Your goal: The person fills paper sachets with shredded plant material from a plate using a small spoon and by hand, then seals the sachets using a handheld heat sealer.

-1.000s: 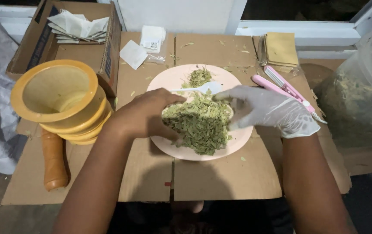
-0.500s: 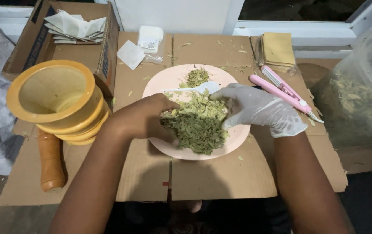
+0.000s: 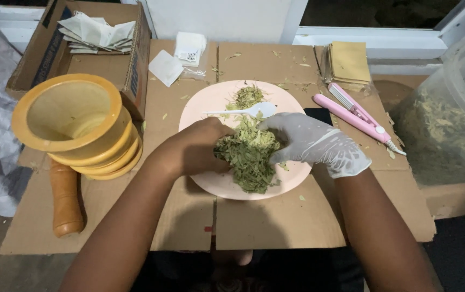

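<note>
both hands point(image 3: 200, 148) have closed in, dried leaves point(image 3: 248, 154) bunched between them.

A single head-worn camera looks steeply down and forward from above the person's own forearms, close to the work. The round pale pink plate point(image 3: 227, 186) sits near the middle of the frame. Beyond the plate a white window frame point(image 3: 351, 38) closes the top edge; nearer than the plate, the view ends at what is probably the person's lap, too dark to tell.
</note>
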